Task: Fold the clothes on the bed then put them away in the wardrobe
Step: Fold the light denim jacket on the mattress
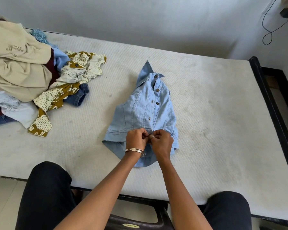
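Denim jacket (144, 112) on bed (206, 113), long axis 12–6; I pinch hem button with left hand (136, 138) and right hand (161, 141), both equally near.

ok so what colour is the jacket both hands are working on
Light blue denim jacket with metal buttons, clearest in the head view.

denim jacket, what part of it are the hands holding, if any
Both the left hand and the right hand pinch the light blue denim jacket at its bottom hem, at the front button placket.
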Tool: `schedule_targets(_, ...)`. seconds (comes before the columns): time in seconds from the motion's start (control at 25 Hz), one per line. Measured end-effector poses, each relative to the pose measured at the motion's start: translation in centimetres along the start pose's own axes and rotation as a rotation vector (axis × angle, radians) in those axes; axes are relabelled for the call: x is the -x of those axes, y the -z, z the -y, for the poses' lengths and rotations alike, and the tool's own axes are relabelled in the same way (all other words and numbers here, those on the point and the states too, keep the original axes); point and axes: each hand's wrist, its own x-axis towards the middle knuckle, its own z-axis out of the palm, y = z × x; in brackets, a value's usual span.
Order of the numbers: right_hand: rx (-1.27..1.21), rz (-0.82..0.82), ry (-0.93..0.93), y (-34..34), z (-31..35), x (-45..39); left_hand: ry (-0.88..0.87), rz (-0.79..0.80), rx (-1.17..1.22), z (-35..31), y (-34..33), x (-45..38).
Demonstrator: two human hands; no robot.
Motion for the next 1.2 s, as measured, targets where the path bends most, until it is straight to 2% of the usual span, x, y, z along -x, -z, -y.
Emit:
schedule_targets(0.2, -0.051, -0.068, -0.022, 0.0, 0.0, 0.1, -0.035, -0.007, 0.054, -0.3, 0.0, 0.1)
schedule_targets(0.28, -0.058, -0.073, 0.003, 0.3, -0.2, 0.2, 0.012, 0.006, 0.124, -0.5, 0.1, 0.2)
schedule_targets(0.44, -0.063, 0.059, 0.103, 1.1, -0.4, -0.4, 0.111, -0.029, 0.209, -0.9, 0.9, 0.0)
schedule_targets(0.6, 0.054, 0.158, 0.228, 2.1, -0.5, -1.0, 0.083, 0.09, 0.058, -1.1, 2.2, -1.5)
schedule_targets(0.8, 0.23, 0.179, 0.44, 2.1, 0.0, -1.3, 0.246, 0.196, 0.146, -1.0, 2.1, -2.8)
schedule_targets(1.04, 0.361, 0.237, 0.631, 2.2, 0.2, -2.6, 0.496, 0.389, 0.378, -2.0, 2.9, -4.4)
schedule_targets(1.12, 0.357, 0.205, 0.583, 1.7, -0.1, -2.3, 0.476, 0.355, 0.367, -1.8, 2.8, -4.4)
schedule_targets(1.2, 0.088, 0.131, 0.289, 1.1, -0.4, -1.4, 0.415, 0.329, 0.302, -1.5, 2.7, -4.4)
